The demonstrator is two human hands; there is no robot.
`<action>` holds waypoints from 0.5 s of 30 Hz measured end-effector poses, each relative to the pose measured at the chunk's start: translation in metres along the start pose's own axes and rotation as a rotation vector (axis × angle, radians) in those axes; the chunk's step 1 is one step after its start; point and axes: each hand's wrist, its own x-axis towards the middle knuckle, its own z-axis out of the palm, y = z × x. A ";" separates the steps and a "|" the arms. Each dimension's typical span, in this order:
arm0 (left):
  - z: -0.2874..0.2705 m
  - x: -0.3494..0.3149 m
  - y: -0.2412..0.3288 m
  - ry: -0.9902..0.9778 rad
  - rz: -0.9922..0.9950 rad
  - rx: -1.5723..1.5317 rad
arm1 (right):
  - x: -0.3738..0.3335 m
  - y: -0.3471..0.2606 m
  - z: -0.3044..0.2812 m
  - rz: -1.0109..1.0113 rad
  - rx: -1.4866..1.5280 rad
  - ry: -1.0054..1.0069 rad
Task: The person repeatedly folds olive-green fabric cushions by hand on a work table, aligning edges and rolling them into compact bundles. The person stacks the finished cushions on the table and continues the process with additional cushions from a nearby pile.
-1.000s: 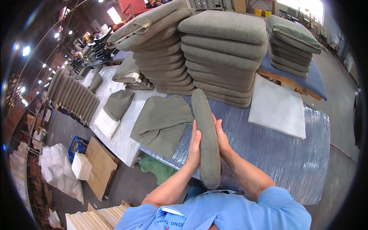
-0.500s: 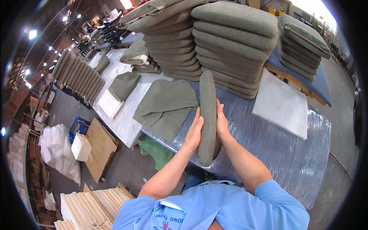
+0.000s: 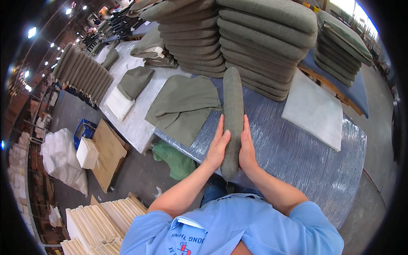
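A grey-green seat cushion (image 3: 233, 123) stands on edge in front of me, its narrow side facing up. From the left, my left hand (image 3: 218, 143) presses flat against it, thumb along the edge. My right hand (image 3: 247, 145) presses on the opposite face, so the cushion is held between both palms. Beside it on the left, a loose grey-green fabric cover (image 3: 185, 108) lies spread with folds. Just beyond the cushion rises a tall stack of finished cushions (image 3: 263, 46).
The table (image 3: 297, 165) is wrapped in shiny film. A white foam pad (image 3: 312, 109) lies at right, and a smaller cushion stack (image 3: 340, 49) stands behind it. Another stack (image 3: 191, 42) is at back left. White foam pieces (image 3: 106, 221) and a cardboard sheet (image 3: 106, 153) are lower left.
The cushion has turned slightly between my hands, so its edge faces me more squarely and its lower right face no longer shows. My right hand has moved a little lower along it.
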 end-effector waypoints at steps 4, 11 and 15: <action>0.000 -0.008 -0.011 -0.034 0.031 -0.027 | -0.003 0.011 -0.005 -0.039 0.019 -0.016; -0.004 0.004 -0.018 0.038 0.030 -0.106 | 0.005 0.034 0.007 -0.068 0.167 -0.017; -0.021 0.007 -0.013 -0.004 -0.001 -0.203 | 0.012 0.030 0.013 -0.047 0.121 -0.052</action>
